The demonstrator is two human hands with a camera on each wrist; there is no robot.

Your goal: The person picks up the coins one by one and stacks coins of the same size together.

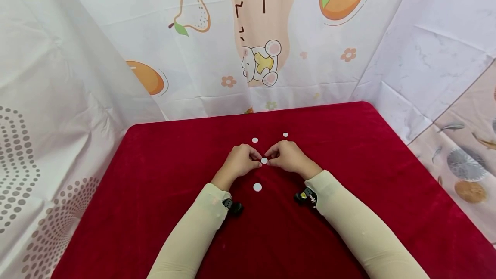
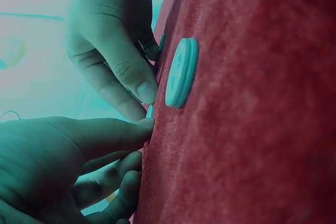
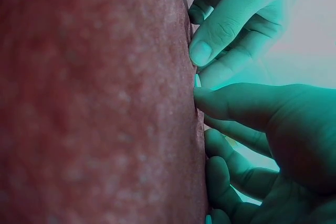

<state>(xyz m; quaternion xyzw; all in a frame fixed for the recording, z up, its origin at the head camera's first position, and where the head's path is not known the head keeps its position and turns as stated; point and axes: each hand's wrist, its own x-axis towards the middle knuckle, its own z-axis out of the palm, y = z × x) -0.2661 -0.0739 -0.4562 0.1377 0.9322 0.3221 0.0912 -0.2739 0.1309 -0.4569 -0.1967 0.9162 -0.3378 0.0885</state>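
A small white round disc (image 1: pixel 264 160) lies on the red cloth between both hands. My left hand (image 1: pixel 243 159) holds its left edge with curled fingers and thumb. From the other side, my right hand (image 1: pixel 286 156) grips the right edge. In the left wrist view only a sliver of that disc (image 2: pixel 150 112) shows between the thumb tips; the right wrist view shows a similar sliver (image 3: pixel 197 81). Nearer to me lies another white disc (image 1: pixel 257 187), which looks like two thin layers with a groove around its edge in the left wrist view (image 2: pixel 181 73).
Beyond the hands lie two more white discs, one at the left (image 1: pixel 255 140) and one at the right (image 1: pixel 285 134). Red cloth (image 1: pixel 174 162) covers the table. Printed white curtains (image 1: pixel 209 55) hang behind its far edge and along the sides.
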